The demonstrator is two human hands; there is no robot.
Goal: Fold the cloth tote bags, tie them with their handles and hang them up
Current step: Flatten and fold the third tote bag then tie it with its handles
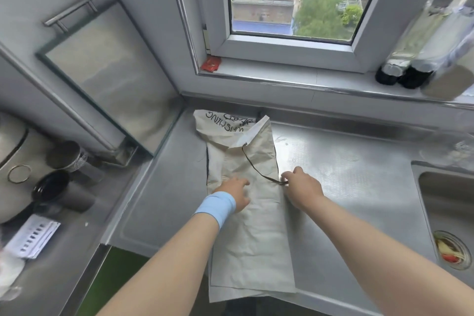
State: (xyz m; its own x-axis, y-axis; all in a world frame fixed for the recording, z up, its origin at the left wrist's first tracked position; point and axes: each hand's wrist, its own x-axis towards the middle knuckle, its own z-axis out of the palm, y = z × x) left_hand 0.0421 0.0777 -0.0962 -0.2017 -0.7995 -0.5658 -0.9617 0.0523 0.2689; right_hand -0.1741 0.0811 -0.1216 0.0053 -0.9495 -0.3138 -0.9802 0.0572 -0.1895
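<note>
The folded tote bag (251,226) lies on the counter (346,174), running six to twelve o'clock. The left hand (237,194) presses flat on it, fingers straight. At its three o'clock, the right hand (304,188) pinches the dark handle (256,170).

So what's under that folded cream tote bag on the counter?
At its far end, cloth with black lettering pokes out beneath the tote bag, on the steel counter. The rest underneath is covered.

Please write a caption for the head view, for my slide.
Left hand rests on a folded tote bag on the counter; right hand pinches its handle.
</note>
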